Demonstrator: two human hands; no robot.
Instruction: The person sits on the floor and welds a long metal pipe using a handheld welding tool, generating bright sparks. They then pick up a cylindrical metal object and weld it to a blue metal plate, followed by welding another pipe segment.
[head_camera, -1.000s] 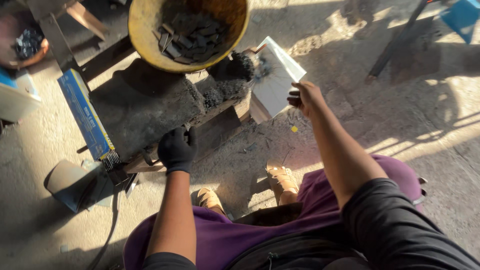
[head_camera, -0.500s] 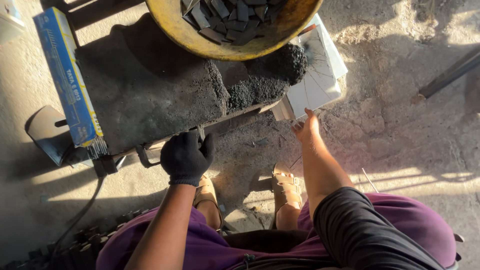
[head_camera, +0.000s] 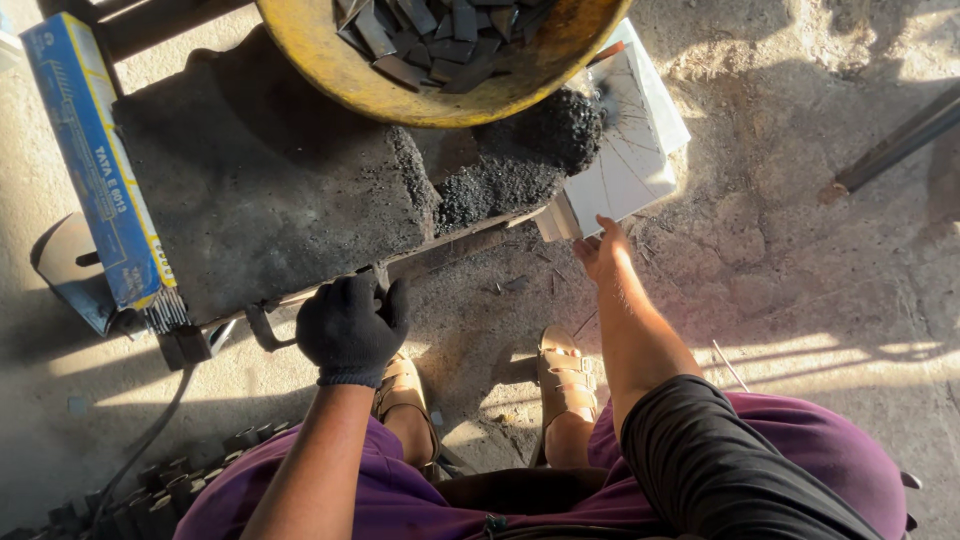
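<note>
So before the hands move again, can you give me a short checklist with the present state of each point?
1. Left hand gloved: ok.
2. Right hand gloved: not ok, it is bare.
3. Right hand at the white tile: ok, at its near edge; grip cannot tell.
4. Left hand on the front edge of the dark slab: ok.
5. Yellow basin sits steady on the slab: cannot tell.
6. Feet in open sandals: not ok.

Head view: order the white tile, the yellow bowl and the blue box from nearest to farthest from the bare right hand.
From the right hand:
1. White tile, just above the fingertips, leaning at the slab's right end.
2. Yellow bowl, up and to the left, on the slab.
3. Blue box, far left, along the slab's left edge.
</note>
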